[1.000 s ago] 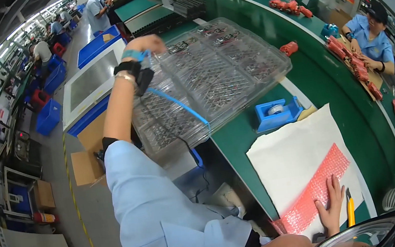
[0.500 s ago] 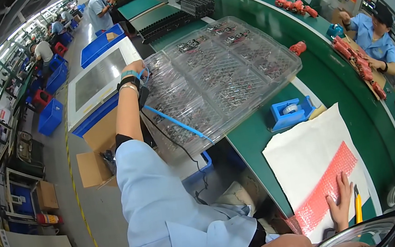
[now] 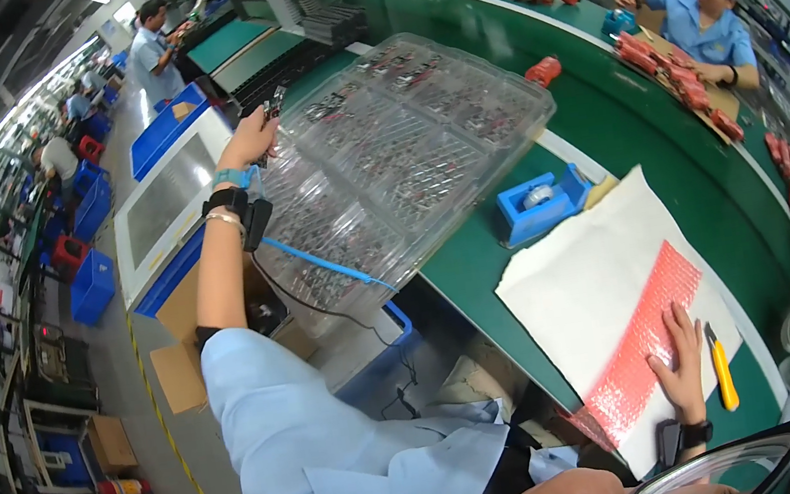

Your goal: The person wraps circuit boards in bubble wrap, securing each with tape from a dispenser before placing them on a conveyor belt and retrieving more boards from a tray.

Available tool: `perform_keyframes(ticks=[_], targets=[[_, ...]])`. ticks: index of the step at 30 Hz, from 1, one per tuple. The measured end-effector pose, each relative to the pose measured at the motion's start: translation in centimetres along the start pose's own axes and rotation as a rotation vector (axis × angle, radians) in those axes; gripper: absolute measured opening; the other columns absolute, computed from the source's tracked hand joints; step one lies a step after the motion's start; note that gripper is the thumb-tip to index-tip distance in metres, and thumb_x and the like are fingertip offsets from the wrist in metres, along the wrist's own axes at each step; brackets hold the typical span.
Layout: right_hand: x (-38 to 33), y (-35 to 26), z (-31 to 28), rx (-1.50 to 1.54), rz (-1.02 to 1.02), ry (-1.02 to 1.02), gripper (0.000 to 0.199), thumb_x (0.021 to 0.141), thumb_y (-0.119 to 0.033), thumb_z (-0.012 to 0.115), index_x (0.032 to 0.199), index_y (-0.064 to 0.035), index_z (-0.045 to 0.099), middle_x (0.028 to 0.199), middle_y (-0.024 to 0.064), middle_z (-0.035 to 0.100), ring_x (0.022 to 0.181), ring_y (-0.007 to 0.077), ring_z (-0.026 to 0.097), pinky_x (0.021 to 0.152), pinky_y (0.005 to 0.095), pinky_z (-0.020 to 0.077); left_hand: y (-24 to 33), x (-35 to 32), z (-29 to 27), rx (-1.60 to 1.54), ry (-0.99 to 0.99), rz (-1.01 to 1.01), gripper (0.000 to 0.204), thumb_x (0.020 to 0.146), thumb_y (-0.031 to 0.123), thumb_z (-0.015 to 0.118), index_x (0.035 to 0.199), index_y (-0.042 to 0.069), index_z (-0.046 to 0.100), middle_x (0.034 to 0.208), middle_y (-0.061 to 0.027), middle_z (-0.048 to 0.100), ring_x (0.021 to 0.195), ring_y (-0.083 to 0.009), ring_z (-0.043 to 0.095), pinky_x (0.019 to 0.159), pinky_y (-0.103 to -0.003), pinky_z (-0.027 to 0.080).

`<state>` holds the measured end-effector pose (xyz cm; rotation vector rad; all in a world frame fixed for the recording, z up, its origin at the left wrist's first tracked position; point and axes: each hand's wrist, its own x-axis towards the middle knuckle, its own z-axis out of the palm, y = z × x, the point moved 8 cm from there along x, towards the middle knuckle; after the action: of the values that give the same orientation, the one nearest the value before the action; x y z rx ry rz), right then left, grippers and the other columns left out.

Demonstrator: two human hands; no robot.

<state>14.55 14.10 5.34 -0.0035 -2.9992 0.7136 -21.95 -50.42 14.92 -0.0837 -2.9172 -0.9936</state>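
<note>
A factory hall stretches off toward eleven o'clock, with blue bins along an aisle and other workers at their stations. A long green workbench (image 3: pixel 478 266) runs from twelve o'clock down to five o'clock, and a co-worker in a blue shirt (image 3: pixel 707 21) sits across it at two o'clock among small red parts.

A stack of clear plastic trays (image 3: pixel 402 155) takes up the centre of the view. Its far end rests on the bench; its near end juts past the bench edge at nine o'clock, unsupported from below as far as the view shows. The left hand (image 3: pixel 250 138), wearing a wrist strap with a blue coiled cord, is closed on the stack's upper left corner, fingers curled over the rim.

At four o'clock lies a white foam sheet (image 3: pixel 583 291) with a strip of red bubble wrap (image 3: pixel 654 327) on it. The right hand (image 3: pixel 679 364) lies open and flat, palm down, on the strip's lower end. A blue tape dispenser (image 3: pixel 541 206) sits between trays and sheet. A yellow utility knife (image 3: pixel 722 368) lies just right of the right hand.

The stack is gripped at one corner only, so it could twist or tip off the edge and spill the small parts in its pockets. The cord trailing beneath could also snag.
</note>
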Motion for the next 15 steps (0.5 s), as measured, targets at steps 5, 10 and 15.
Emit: perform_keyframes(ticks=[5,10,15], targets=[[-0.2,0.3,-0.1,0.040,-0.002,0.008,0.071,0.078,-0.039,0.069,0.140,-0.0112,0.047,0.149,0.0157,0.038,0.140,0.0331,0.030,0.116,0.0550,0.0035,15.8,-2.9,7.4,-0.262,-0.339,0.218,0.024,0.100,0.019,0.047,0.110,-0.003,0.048,0.078,-0.0119,0.066,0.064,-0.0164,0.065,0.059,-0.029,0.052],[0.0,0.6,-0.1,0.052,0.009,0.012,0.072,0.077,-0.040,0.070,0.140,-0.0114,0.047,0.149,0.0157,0.037,0.140,0.0327,0.030,0.116,0.0550,0.0043,31.6,-12.5,20.7,-0.155,-0.758,0.531,0.029,0.100,0.019,0.045,0.113,-0.007,0.046,0.078,-0.0150,0.068,0.063,-0.0202,0.067,0.057,-0.033,0.053],[0.5,0.0,0.0,0.087,-0.075,0.020,0.072,0.077,-0.040,0.071,0.139,-0.0112,0.047,0.149,0.0156,0.037,0.140,0.0328,0.031,0.117,0.0547,0.0045,36.6,-15.6,32.2,0.085,-0.547,0.754,0.035,0.093,0.026,0.055,0.101,-0.008,0.050,0.078,-0.0238,0.065,0.066,-0.0359,0.066,0.060,-0.042,0.052]])
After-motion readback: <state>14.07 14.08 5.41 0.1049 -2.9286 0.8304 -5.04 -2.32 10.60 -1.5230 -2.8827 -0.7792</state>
